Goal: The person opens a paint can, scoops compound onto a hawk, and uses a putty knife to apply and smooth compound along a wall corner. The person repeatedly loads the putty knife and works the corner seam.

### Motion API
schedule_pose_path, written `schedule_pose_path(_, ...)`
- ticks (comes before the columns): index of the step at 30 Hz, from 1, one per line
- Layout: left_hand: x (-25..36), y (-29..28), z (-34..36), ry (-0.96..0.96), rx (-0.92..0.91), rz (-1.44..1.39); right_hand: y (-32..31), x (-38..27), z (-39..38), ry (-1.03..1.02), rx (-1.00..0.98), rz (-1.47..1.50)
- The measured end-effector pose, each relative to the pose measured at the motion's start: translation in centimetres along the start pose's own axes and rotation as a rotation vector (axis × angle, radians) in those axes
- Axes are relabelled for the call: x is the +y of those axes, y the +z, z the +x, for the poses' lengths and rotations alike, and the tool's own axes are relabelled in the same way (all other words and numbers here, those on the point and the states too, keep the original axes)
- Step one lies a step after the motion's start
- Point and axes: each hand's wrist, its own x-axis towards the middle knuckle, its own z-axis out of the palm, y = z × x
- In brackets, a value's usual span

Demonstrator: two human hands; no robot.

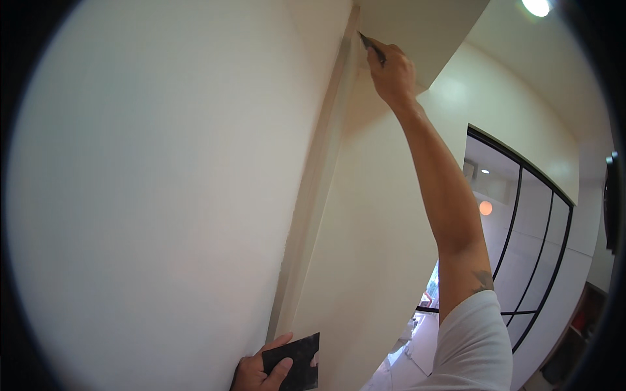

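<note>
My right hand [395, 77] is raised high, its fingers closed round a small dark putty knife [364, 41]. The knife's tip is close to the upper end of a greyish-brown strip [314, 163] that runs down the wall corner; whether it touches cannot be made out. Low in the view, my left hand [250, 374] grips a flat black rectangular plate [292, 358], thumb across its face. A small pale smear, which looks like filler, shows at the plate's right edge. The lower end of the strip passes just behind the left fingers.
A broad white wall [156, 182] fills the left side, and a cream wall [372, 195] meets it at the strip. Overhead is a ceiling panel [417, 32]. To the right stands a black-framed glass partition [520, 215], with a ceiling lamp [536, 6] above.
</note>
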Motion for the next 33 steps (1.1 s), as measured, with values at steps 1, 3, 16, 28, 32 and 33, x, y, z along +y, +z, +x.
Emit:
schedule_pose_path(1,0.0,-0.3,-0.1,-0.005,-0.003,0.000,0.9,-0.2,0.1,-0.001,0.009,-0.033)
schedule_pose_path(3,0.2,-0.5,-0.2,-0.030,-0.008,-0.007,2.1,-0.3,0.1,0.010,0.019,-0.092)
schedule_pose_path(16,0.4,-0.9,-0.2,-0.077,-0.041,-0.018,3.0,0.0,-3.3,0.003,0.031,-0.333)
schedule_pose_path(28,0.0,-0.7,-0.4,-0.052,-0.011,-0.009,2.7,-0.6,-5.5,-0.041,-0.010,-0.417)
schedule_pose_path(32,0.2,-0.8,-0.1,-0.114,-0.038,-0.018,1.1,0.1,-1.5,-0.120,0.004,-0.445)
schedule_pose_path(33,0.3,-0.8,-0.1,-0.120,-0.044,-0.024,0.8,0.3,0.2,-0.130,-0.048,-0.493)
